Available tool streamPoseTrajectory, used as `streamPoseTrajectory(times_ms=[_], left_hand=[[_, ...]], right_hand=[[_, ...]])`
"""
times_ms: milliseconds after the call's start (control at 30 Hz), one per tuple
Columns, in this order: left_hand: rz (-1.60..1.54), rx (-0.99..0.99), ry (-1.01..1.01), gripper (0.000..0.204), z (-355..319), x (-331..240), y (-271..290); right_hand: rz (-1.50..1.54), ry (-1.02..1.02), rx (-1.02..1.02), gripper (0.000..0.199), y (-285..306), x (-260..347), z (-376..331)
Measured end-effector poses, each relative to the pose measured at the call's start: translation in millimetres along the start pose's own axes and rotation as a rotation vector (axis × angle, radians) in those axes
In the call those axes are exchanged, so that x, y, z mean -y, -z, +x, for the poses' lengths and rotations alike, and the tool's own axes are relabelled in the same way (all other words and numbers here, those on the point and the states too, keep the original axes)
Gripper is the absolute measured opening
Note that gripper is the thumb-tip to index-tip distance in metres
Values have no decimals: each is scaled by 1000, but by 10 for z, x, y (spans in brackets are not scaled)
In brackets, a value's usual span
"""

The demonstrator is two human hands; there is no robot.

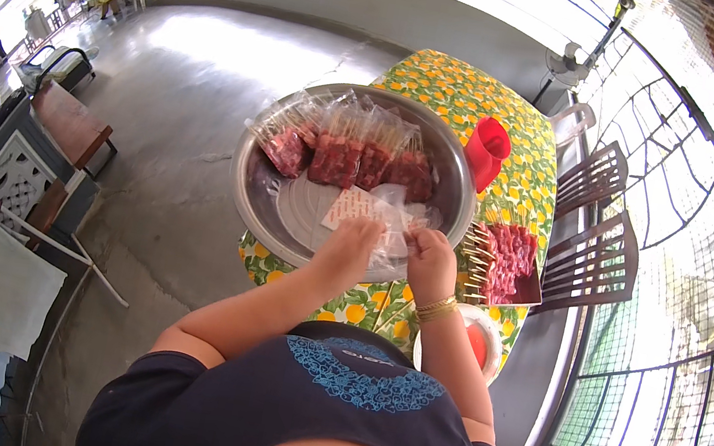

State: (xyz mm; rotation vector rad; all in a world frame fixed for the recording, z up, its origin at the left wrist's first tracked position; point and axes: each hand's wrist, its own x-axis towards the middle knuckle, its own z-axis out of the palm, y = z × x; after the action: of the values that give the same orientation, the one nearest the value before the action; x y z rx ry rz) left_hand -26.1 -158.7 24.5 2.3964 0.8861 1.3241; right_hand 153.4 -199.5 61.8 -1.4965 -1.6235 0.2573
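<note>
Over the near side of a large metal basin (pixel 250 193), both my hands hold a clear plastic bag (pixel 395 220) between them. My left hand (pixel 351 243) pinches the bag's left side, next to a white packet with reddish print (pixel 345 205); whether it also grips the packet is hard to see. My right hand (pixel 432 260), with gold bracelets at the wrist, pinches the bag's right edge. Deeper in the basin, several clear bags of raw meat skewers (pixel 337 158) lean side by side, meat end down and sticks toward the far rim.
The basin stands on a table with a lemon-patterned cloth (pixel 445 76). Right of it are a red pitcher (pixel 486 153) and a tray of loose meat skewers (pixel 507 264). A white bowl with something red inside (pixel 477 345) sits by my right forearm. Brown chairs (pixel 595 255) line the right side.
</note>
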Motion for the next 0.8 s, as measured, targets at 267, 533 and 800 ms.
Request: streamPoseTrajectory(times_ms=[267, 533, 800], left_hand=[[-182, -55, 272, 27, 311, 141, 255], [-595, -69, 616, 38, 307, 159, 23], [-1621, 142, 1100, 32, 316, 30, 21]], right_hand=[[-6, 27, 102, 6, -131, -137, -68], [1063, -297, 428, 4, 141, -40, -79], [1703, -413, 595, 16, 312, -347, -116]])
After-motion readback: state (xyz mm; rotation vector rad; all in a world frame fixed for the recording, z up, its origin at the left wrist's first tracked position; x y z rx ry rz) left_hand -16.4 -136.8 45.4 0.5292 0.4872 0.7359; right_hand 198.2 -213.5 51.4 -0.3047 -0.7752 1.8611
